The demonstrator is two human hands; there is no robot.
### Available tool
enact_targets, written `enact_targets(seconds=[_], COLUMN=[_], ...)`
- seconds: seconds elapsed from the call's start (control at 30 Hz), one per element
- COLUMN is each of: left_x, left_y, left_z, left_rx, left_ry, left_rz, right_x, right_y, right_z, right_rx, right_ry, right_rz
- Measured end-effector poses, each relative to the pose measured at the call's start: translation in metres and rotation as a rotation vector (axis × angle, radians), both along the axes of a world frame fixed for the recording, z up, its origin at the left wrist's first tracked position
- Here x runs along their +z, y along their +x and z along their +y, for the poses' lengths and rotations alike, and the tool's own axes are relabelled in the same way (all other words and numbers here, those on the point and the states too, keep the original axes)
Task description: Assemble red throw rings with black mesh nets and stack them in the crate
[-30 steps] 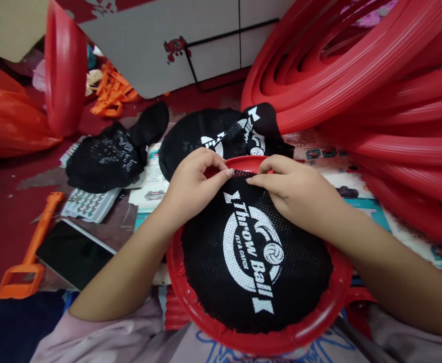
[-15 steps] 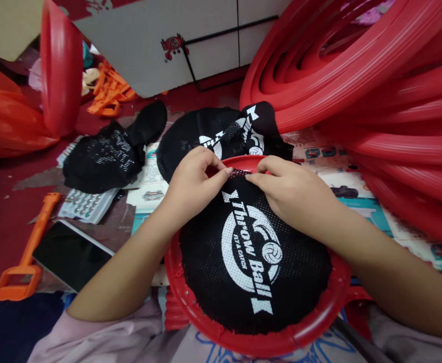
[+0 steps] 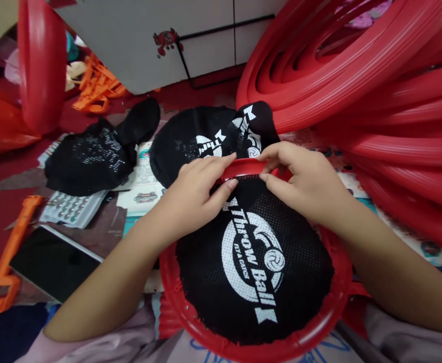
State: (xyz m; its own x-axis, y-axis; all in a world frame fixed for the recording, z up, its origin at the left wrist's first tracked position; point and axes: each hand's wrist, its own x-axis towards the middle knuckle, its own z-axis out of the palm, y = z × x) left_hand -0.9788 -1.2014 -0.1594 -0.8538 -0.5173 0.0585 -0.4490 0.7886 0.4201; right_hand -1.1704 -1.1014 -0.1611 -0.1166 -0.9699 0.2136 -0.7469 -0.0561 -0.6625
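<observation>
A red plastic ring [image 3: 175, 277] rests over my lap, with a round black mesh cloth [image 3: 205, 282] printed "Throw Ball" lying across it. My left hand [image 3: 205, 191] grips the far rim from the left, index finger over the ring and thumb on the cloth's edge. Gripping the same rim from the right, my right hand [image 3: 296, 176] has its thumb tip at the cloth edge and its other fingers curled over the ring. A narrow gap shows between the cloth edge and the far rim. The undersides of the fingers are hidden.
More black mesh cloths [image 3: 183, 136] lie just beyond the ring. Large stacked red rings [image 3: 375, 116] fill the right side. To the left are a phone [image 3: 54, 262], an orange handle [image 3: 12, 257], a tray of small metal pieces [image 3: 73, 206] and another black cloth [image 3: 88, 161].
My hands have spread slightly apart along the far rim. The left index finger has lifted off its thumb onto the ring, and a gap at the cloth's edge now shows.
</observation>
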Motion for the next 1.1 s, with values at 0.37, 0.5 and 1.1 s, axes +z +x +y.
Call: enact_targets(seconds=[0.37, 0.5, 1.1], left_x=[0.005, 0.003, -0.010], left_y=[-0.013, -0.015, -0.021], left_z=[-0.008, -0.008, -0.004], left_rx=[-0.122, -0.098, 0.108], left_ry=[0.088, 0.119, 0.094], left_rz=[0.123, 0.175, 0.178], right_x=[-0.008, -0.005, -0.011], right_y=[0.009, 0.014, 0.016], right_z=[-0.004, 0.000, -0.009], right_rx=[-0.049, -0.057, -0.029], right_ry=[0.035, 0.049, 0.017], right_rz=[-0.005, -0.052, 0.134])
